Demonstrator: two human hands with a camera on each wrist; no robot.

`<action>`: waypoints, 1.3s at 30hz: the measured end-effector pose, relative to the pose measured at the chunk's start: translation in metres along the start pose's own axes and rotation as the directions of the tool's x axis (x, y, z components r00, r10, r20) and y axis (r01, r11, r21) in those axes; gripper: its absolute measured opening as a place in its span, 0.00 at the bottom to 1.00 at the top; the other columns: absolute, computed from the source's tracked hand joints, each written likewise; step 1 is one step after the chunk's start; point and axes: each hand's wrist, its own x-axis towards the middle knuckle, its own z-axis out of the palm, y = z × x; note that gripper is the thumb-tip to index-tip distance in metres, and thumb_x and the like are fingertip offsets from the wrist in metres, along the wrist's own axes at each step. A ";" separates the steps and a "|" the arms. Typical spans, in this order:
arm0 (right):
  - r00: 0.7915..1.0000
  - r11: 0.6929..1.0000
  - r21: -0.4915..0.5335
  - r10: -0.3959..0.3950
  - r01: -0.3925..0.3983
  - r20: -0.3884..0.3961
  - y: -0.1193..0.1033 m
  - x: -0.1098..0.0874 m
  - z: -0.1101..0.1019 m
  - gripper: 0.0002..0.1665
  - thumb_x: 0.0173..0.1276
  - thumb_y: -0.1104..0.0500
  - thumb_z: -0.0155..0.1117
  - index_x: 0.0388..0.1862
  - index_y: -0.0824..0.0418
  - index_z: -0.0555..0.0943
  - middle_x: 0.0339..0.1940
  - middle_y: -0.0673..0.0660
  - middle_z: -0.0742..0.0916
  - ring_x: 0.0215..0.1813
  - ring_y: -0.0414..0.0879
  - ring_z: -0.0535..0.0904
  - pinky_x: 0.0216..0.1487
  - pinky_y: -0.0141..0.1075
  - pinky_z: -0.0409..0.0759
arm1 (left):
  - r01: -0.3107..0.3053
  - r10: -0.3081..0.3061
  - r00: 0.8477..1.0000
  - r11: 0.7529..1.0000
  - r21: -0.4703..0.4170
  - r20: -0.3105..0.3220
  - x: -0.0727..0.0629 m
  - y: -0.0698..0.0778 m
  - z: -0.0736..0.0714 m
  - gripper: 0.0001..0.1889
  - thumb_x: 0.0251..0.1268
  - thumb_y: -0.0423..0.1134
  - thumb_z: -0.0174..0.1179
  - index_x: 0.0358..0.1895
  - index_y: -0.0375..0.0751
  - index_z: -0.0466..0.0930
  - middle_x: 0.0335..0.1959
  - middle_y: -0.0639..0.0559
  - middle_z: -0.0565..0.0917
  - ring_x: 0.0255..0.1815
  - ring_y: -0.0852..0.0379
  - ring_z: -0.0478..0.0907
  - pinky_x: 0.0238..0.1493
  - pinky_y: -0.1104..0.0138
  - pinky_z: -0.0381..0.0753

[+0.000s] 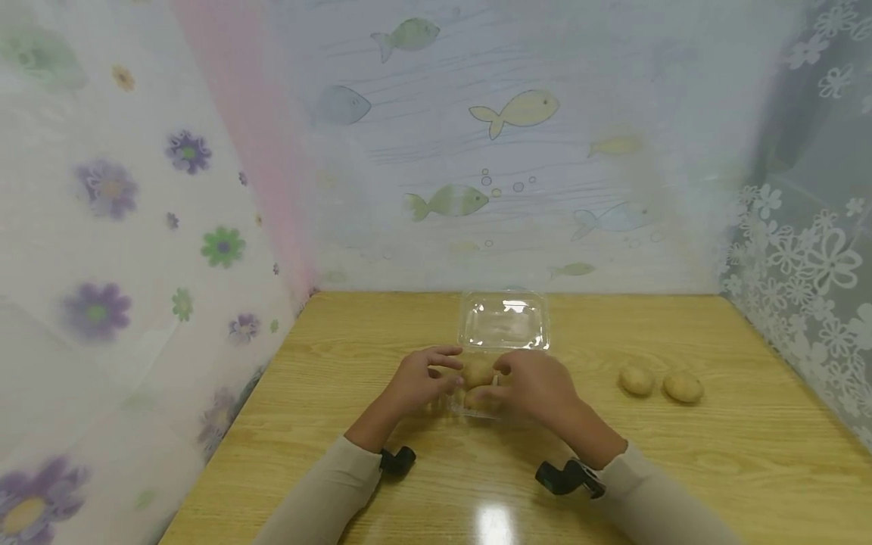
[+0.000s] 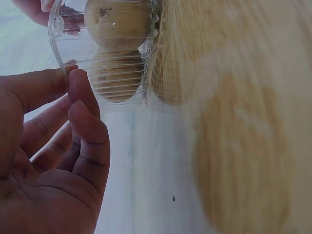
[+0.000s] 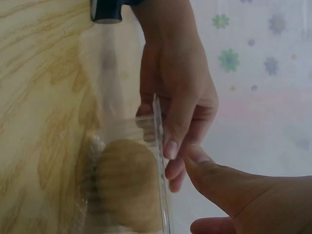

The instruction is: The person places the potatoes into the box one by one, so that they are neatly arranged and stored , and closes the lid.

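Note:
A clear plastic container stands on the table with its lid laid open at the back. Inside it are pale brown potatoes, seen through its wall in both wrist views. My left hand pinches the container's rim at the left side, fingertips on either side of the edge. Over the right part of the container, my right hand has its thumb and fingers spread, fingertips close to the potatoes. Its thumb hovers above the rim in the right wrist view.
Two more potatoes, a left one and a right one, lie on the wooden table to the right. Sheets printed with fish and flowers surround the table at the back and sides. A small black camera sits on each wrist.

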 end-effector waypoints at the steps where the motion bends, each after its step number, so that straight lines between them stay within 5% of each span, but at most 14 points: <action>1: 1.000 1.000 0.002 0.005 -0.005 -0.006 0.002 -0.001 -0.002 0.36 0.53 0.23 0.73 0.45 0.50 0.92 0.43 0.48 0.92 0.42 0.46 0.88 0.33 0.39 0.85 | 0.002 -0.002 1.000 1.000 0.000 0.001 0.000 0.000 0.000 0.14 0.68 0.41 0.71 0.54 0.45 0.89 0.72 0.62 0.76 0.42 0.56 0.90 0.42 0.63 0.90; 11: 0.998 0.996 0.063 0.068 -0.068 0.001 0.020 -0.009 -0.021 0.39 0.56 0.26 0.74 0.56 0.50 0.89 0.51 0.50 0.92 0.38 0.43 0.88 0.24 0.34 0.79 | -0.008 0.008 1.000 1.000 0.010 0.007 -0.001 0.001 0.000 0.15 0.69 0.42 0.71 0.55 0.45 0.89 0.73 0.59 0.76 0.44 0.54 0.90 0.43 0.62 0.91; 31: 0.996 0.994 0.079 0.075 -0.070 -0.058 0.073 -0.026 -0.038 0.41 0.57 0.28 0.74 0.61 0.53 0.86 0.58 0.56 0.89 0.52 0.55 0.88 0.32 0.42 0.84 | -0.010 0.010 1.000 1.000 -0.012 0.004 -0.001 -0.001 0.000 0.14 0.68 0.41 0.71 0.54 0.44 0.89 0.73 0.59 0.76 0.41 0.55 0.90 0.41 0.62 0.91; 39: 0.995 0.998 0.032 0.050 -0.047 -0.083 0.090 -0.033 -0.044 0.46 0.58 0.25 0.71 0.62 0.57 0.85 0.59 0.62 0.88 0.54 0.60 0.87 0.45 0.55 0.87 | -0.018 0.018 1.000 0.999 -0.035 0.002 -0.002 0.001 -0.001 0.14 0.69 0.40 0.70 0.54 0.41 0.89 0.72 0.56 0.77 0.42 0.54 0.90 0.42 0.62 0.91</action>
